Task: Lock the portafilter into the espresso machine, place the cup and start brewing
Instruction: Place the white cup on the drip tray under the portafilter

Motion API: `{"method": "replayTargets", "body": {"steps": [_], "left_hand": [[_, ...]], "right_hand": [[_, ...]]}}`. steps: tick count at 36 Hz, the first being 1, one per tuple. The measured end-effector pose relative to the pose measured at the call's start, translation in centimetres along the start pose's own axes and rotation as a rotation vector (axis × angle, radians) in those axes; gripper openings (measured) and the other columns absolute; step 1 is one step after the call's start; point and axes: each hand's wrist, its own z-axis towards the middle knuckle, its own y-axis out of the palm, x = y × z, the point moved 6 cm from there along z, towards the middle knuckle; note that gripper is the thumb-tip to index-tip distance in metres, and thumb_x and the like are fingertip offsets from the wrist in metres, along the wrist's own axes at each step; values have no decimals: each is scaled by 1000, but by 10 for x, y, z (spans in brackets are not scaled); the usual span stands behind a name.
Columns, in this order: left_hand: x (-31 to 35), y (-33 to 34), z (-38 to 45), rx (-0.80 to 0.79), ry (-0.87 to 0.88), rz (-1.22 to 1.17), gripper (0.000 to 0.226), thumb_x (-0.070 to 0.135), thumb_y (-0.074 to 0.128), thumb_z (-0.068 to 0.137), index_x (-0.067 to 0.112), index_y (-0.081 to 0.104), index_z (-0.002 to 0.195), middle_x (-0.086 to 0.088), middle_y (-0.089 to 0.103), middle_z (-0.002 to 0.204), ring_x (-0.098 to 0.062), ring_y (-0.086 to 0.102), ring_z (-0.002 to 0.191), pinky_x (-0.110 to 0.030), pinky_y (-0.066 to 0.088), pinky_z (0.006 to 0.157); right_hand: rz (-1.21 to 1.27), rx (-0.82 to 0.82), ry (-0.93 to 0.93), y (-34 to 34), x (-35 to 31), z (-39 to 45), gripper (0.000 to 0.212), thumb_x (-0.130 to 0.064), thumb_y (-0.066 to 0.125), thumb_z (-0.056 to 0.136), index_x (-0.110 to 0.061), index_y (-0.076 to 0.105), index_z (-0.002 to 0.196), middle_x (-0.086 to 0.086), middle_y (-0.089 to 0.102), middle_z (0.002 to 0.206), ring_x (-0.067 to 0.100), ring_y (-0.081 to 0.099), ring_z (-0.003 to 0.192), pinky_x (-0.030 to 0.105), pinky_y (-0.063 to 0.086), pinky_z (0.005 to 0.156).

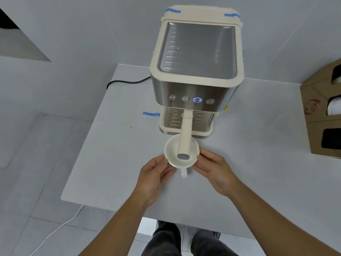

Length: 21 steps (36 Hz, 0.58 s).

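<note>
On the white table, just in front of the espresso machine, a white cup sits under the cream portafilter handle. Both hands hold it: left hand fingers and right hand fingers curl around its rim. 1 of 4 buttons glows blue.

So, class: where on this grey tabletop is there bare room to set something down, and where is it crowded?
Free: the grey tabletop left of the cream-and-steel espresso machine, and the stretch between it and the brown cardboard box. Crowded: in front of the machine, where the left hand and right hand hold the white cup under the cream portafilter handle.
</note>
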Motion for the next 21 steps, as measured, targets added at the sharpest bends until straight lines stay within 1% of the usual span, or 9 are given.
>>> {"method": "replayTargets", "body": {"steps": [2,5,10,12,16,19,21], "left_hand": [[4,1,4,-3,5,21,24,15,60,94,5,69,114,-11,74,115,-24,70,109,-39,51,100],[11,1,9,-4,22,50,22,16,60,95,8,70,113,-10,74,115,-24,70,109,-38,52,97],[25,2,17,-5,58,90,21,14,59,95,7,70,112,-11,74,114,-26,71,107,-37,54,95],[30,3,20,-8,72,105,21,14,60,95,8,70,111,-11,75,114,-25,71,107,-36,55,94],[39,6,24,-19,99,131,20,15,62,94,9,71,111,-10,74,115,-24,71,108,-37,54,95],[45,6,29,-15,119,153,19,16,62,94,10,72,109,-10,74,114,-24,71,106,-37,55,94],[51,6,32,-7,140,173,19,17,63,93,8,71,108,-13,74,113,-27,71,106,-37,56,93]], "right_hand": [[16,6,-13,0,-3,2,30,-14,59,97,-28,68,122,-5,72,124,13,68,115,23,56,92],[48,20,-27,0,-5,7,33,-12,61,96,-24,67,126,-4,72,125,15,67,116,28,54,98],[94,48,-44,0,-8,16,35,-10,61,96,-16,66,130,2,71,127,19,65,119,30,53,100],[120,74,-45,0,-9,19,33,-7,61,96,-15,67,127,5,70,128,21,65,121,33,52,102],[173,136,-48,-1,-11,25,26,-3,59,96,-16,70,116,14,69,126,28,64,121,38,51,103],[194,165,-58,-1,-13,30,27,-2,59,96,-9,67,120,17,71,122,32,63,120,41,51,104],[201,177,-60,0,-14,33,25,-2,59,95,-9,68,118,16,72,118,33,65,119,43,50,104]]}}
